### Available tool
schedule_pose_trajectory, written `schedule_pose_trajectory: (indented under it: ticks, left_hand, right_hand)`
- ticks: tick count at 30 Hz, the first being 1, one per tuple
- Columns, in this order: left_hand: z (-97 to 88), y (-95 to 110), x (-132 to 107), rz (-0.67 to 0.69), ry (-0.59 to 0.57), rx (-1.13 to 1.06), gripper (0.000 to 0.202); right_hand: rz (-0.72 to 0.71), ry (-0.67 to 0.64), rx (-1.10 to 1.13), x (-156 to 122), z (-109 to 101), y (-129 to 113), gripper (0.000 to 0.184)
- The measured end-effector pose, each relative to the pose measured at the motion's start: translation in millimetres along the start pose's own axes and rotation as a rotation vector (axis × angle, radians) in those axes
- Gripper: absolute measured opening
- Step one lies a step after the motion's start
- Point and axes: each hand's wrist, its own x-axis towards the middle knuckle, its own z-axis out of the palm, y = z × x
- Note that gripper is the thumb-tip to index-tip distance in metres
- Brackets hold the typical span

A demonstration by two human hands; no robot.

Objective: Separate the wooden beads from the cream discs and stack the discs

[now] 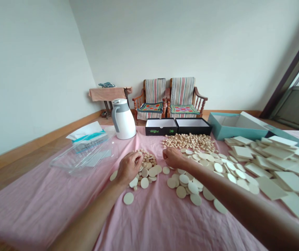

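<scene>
My left hand (129,168) is over the left edge of a small mixed pile, its fingers curled together. In that pile are small wooden beads (149,158) and round pale discs (144,183). My right hand (174,158) is also closed, fingertips bent down, just in front of a larger heap of wooden beads (191,142). Whatever either hand might hold is hidden by the fingers. Under and beside my right forearm spreads a wide scatter of pale round discs (192,187). A single disc (128,198) lies apart, below my left wrist.
Square pale tiles (271,186) are heaped at the right, before a teal box (239,133). Two black boxes (161,130) stand behind the beads. A white jug (125,122), clear plastic tray (86,158) and tissue pack (89,137) are left on the pink cloth (149,223).
</scene>
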Motion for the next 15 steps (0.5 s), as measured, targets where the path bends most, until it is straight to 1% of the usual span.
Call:
schedule_pose_trajectory:
  ticks: [5, 7, 8, 10, 13, 15]
  left_hand:
    - [0.2, -3, 0, -0.026, 0.03, -0.017, 0.013]
    - [1.2, -4, 0, -0.036, 0.037, -0.022, 0.012]
    - [1.8, -5, 0, -0.039, 0.036, -0.025, 0.012]
    - [2.8, -7, -1, -0.046, 0.031, -0.029, 0.012]
    - [3.4, -8, -1, -0.057, 0.023, -0.023, 0.012]
    - [3.1, -8, -1, -0.062, 0.025, -0.02, 0.012]
  right_hand:
    - [0.136, 0.122, -0.037, 15, -18, 30, 0.025]
    - [0.159, 0.173, -0.046, 20, -25, 34, 0.028]
    - [0.153, 0.188, -0.045, 22, -26, 32, 0.029]
    - [0.093, 0.179, -0.024, 26, -25, 22, 0.029]
    - [-0.054, 0.099, 0.029, 29, -16, -2, 0.026]
    - [-0.119, 0.052, 0.056, 31, -8, -18, 0.028]
